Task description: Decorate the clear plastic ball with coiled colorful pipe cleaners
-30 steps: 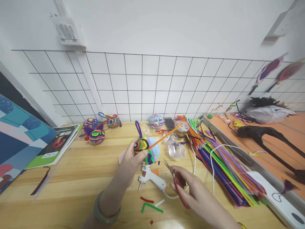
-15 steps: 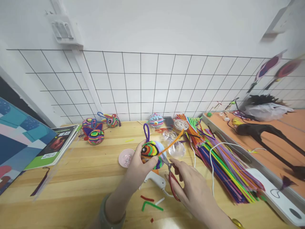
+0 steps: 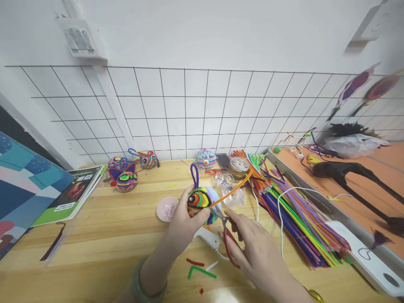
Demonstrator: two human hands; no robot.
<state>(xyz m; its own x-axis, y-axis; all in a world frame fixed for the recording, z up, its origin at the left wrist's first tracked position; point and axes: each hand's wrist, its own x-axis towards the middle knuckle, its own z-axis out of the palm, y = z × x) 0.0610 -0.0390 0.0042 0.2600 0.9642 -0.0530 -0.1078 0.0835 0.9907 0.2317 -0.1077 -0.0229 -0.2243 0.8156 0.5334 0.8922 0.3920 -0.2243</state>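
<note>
My left hand (image 3: 186, 221) is wrapped round a ball ornament (image 3: 202, 198) covered with coils of coloured pipe cleaner, with a purple loop (image 3: 195, 176) standing on top. From near my left thumb an orange pipe cleaner (image 3: 235, 186) sticks out up and to the right. My right hand (image 3: 252, 242) grips red-handled scissors (image 3: 227, 240); their blades reach the base of the orange pipe cleaner beside the ball. Whether the blades touch it I cannot tell. Beneath the hands lies a white glue gun (image 3: 207, 237), partly hidden.
A pink dish (image 3: 166, 209) of small clear pieces sits left of the ball. Pipe cleaner bundles (image 3: 299, 223) and a white power strip (image 3: 362, 256) lie right. Clear plastic shells (image 3: 234, 198) stand behind. Finished ornaments (image 3: 126, 181) are at back left; cut scraps (image 3: 202, 271) lie in front.
The free end of the orange pipe cleaner has swung slightly to the right. Both hands, the ball and the scissors stay nearly where they were; the view has shifted a little.
</note>
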